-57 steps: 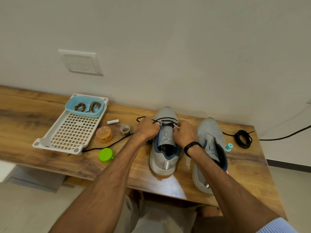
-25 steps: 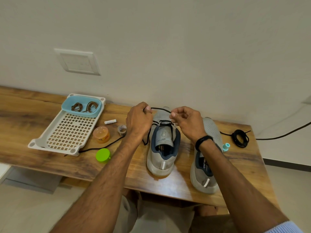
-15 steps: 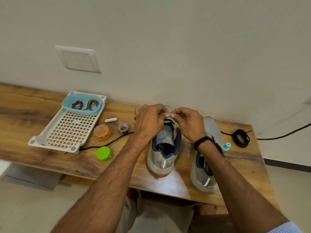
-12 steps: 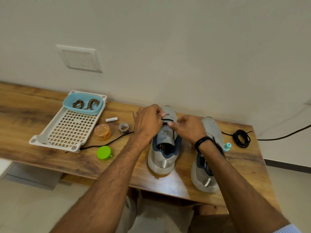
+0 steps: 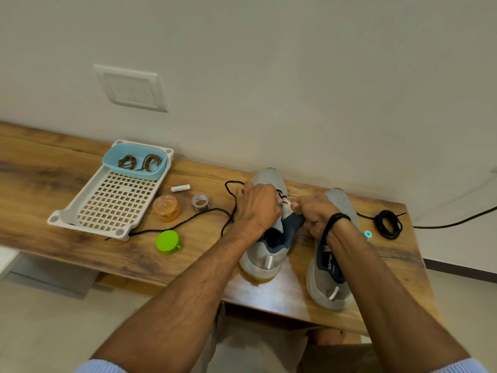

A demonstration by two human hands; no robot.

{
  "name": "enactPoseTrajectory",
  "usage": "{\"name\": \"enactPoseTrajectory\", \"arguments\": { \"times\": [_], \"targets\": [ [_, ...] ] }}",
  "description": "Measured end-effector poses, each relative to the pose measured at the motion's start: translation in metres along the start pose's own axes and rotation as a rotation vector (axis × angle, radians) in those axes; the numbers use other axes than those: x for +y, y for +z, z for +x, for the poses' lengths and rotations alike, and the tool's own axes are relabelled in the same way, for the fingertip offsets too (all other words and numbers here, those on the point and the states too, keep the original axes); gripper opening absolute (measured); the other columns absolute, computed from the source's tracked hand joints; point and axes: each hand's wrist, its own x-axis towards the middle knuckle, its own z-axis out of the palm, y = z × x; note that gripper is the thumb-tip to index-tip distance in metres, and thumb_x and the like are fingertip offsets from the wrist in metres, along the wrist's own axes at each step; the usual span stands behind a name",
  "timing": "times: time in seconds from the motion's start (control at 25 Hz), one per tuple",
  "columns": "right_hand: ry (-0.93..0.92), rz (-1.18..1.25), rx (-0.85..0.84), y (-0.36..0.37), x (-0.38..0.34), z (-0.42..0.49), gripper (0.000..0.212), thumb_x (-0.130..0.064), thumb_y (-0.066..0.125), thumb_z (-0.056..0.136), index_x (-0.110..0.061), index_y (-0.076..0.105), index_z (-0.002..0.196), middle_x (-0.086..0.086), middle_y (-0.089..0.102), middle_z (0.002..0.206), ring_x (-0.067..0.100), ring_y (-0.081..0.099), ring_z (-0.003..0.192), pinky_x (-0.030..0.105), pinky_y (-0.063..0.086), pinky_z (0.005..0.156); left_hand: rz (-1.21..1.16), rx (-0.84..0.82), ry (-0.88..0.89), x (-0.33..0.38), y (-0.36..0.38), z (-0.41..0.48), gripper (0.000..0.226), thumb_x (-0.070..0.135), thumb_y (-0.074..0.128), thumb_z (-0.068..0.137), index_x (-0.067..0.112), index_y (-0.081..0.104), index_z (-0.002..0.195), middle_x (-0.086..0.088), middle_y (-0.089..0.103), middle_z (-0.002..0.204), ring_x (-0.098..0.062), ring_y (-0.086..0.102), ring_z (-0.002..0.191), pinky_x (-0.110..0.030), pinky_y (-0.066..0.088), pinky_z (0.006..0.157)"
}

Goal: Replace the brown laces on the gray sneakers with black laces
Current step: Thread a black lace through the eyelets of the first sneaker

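Observation:
Two gray sneakers stand on the wooden table, toes toward the wall. My left hand [image 5: 256, 208] lies curled over the lacing area of the left sneaker [image 5: 265, 254] and grips the black lace [image 5: 183, 224], which loops behind the hand and trails left across the table. My right hand [image 5: 314, 214] is curled beside that shoe's tongue and pinches the lace's pale tip. The eyelets are hidden by my hands. The right sneaker [image 5: 329, 281] stands alone with no lace visible. A second black lace [image 5: 388, 224] lies coiled at the right. The brown laces [image 5: 139, 162] lie in a blue bowl [image 5: 158, 168].
A white perforated tray [image 5: 115, 200] holds the blue bowl at the left. An orange jar [image 5: 166, 208], a green lid [image 5: 167, 242], a tape roll [image 5: 200, 202], a small white tube [image 5: 180, 188] and a teal cap [image 5: 367, 234] lie around. A black cable [image 5: 457, 223] runs off right.
Both hands have come down from a raised stretch of lace onto the left sneaker's lacing area. The right hand now pinches the lace tip by the tongue.

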Motion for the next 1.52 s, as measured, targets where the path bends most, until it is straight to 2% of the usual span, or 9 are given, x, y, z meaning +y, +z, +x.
{"name": "enactPoseTrajectory", "arguments": {
  "times": [0.16,0.36,0.56,0.64,0.76,0.96,1.08,1.24,1.52],
  "targets": [
    [0.0,-0.015,-0.011,-0.001,0.0,0.001,0.014,0.0,0.06,0.085,-0.014,0.06,0.089,0.012,0.058,0.101,0.027,0.056,0.091,0.039,0.05,0.075,0.068,-0.019,0.014,0.002,0.003,0.002,0.024,0.033,0.056,0.095,0.019,0.066,0.111,-0.005,0.067,0.109,-0.027,0.047,0.116,-0.04,0.036,0.092],
    [-0.015,0.006,-0.021,0.004,-0.004,-0.007,0.015,0.001,0.057,0.089,-0.013,0.061,0.086,0.005,0.057,0.084,0.017,0.055,0.072,0.031,0.048,0.064,0.138,-0.004,0.044,0.004,0.003,0.001,0.025,0.029,0.058,0.09,0.015,0.064,0.11,-0.006,0.065,0.11,-0.027,0.045,0.117,-0.039,0.035,0.092],
    [-0.059,-0.129,0.03,0.004,-0.004,-0.011,0.033,-0.001,0.057,0.089,0.004,0.06,0.122,0.021,0.062,0.122,0.025,0.057,0.091,0.039,0.052,0.08,0.169,-0.005,0.063,0.008,0.002,0.0,0.026,0.029,0.062,0.086,0.012,0.063,0.105,-0.008,0.065,0.109,-0.027,0.044,0.118,-0.038,0.034,0.095],
    [-0.123,-0.254,0.057,0.007,-0.008,-0.016,0.03,-0.001,0.056,0.09,0.004,0.064,0.119,0.02,0.063,0.124,0.029,0.061,0.098,0.04,0.053,0.088,0.191,0.011,0.066,0.01,0.003,-0.001,0.025,0.03,0.062,0.085,0.012,0.064,0.101,-0.008,0.065,0.106,-0.028,0.044,0.117,-0.038,0.033,0.095],
    [-0.226,-0.39,0.13,0.014,-0.011,-0.023,0.025,0.005,0.053,0.084,0.005,0.072,0.099,0.016,0.072,0.102,0.029,0.065,0.095,0.044,0.055,0.088,0.207,0.032,0.08,0.012,0.005,-0.001,0.025,0.034,0.06,0.087,0.012,0.064,0.098,-0.008,0.065,0.106,-0.028,0.045,0.116,-0.037,0.031,0.095],
    [-0.335,-0.677,0.197,0.024,-0.012,-0.031,0.016,-0.003,0.056,0.078,0.004,0.066,0.067,0.015,0.058,0.06,0.02,0.047,0.056,0.03,0.041,0.053,0.246,0.019,0.115,0.016,0.004,-0.003,0.008,0.013,0.053,0.089,0.012,0.059,0.093,-0.009,0.065,0.102,-0.029,0.044,0.117,-0.037,0.031,0.098],
    [-0.372,-0.73,0.23,0.024,-0.011,-0.032,0.016,-0.004,0.059,0.08,0.004,0.071,0.072,0.015,0.066,0.066,0.02,0.051,0.057,0.025,0.038,0.051,0.26,0.035,0.12,0.018,0.003,-0.005,0.01,0.01,0.049,0.09,0.017,0.05,0.082,-0.008,0.065,0.099,-0.028,0.046,0.113,-0.036,0.031,0.097],
    [-0.359,-0.635,0.285,0.022,-0.013,-0.036,0.012,-0.011,0.068,0.083,-0.008,0.079,0.081,0.011,0.074,0.078,0.023,0.068,0.072,0.032,0.056,0.063,0.252,0.049,0.13,0.02,0.004,-0.007,0.008,0.013,0.051,0.089,0.012,0.059,0.089,-0.009,0.065,0.098,-0.028,0.047,0.112,-0.037,0.031,0.098],
    [-0.316,-0.502,0.323,0.024,-0.014,-0.041,0.006,-0.014,0.073,0.082,-0.013,0.079,0.084,0.005,0.076,0.083,0.019,0.07,0.08,0.036,0.06,0.073,0.245,0.016,0.14,0.015,0.008,-0.004,0.009,0.016,0.052,0.089,0.012,0.06,0.089,-0.009,0.066,0.098,-0.028,0.048,0.111,-0.037,0.03,0.099]
  ]
}}
